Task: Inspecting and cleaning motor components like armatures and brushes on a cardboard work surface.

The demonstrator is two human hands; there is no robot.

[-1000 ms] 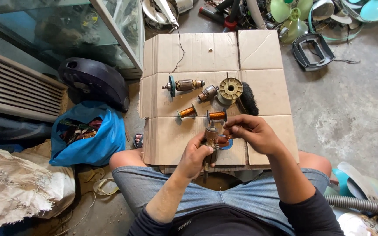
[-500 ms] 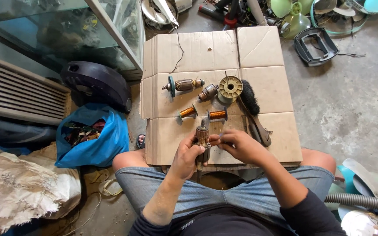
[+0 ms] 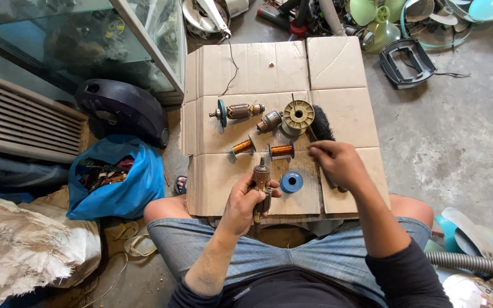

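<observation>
Armature [image 3: 261, 188] upright in left hand [image 3: 245, 204], shaft up.

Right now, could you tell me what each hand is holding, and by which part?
The left hand grips a motor armature around its middle, upright. The right hand rests on the black brush's handle; whether it grips cannot be told.

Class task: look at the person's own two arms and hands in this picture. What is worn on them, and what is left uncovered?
Both hands, the left hand and the right hand, are bare: no gloves, rings or watch show. Dark sleeves are pushed up near the elbows, leaving both forearms uncovered. No markings show on them.
</observation>
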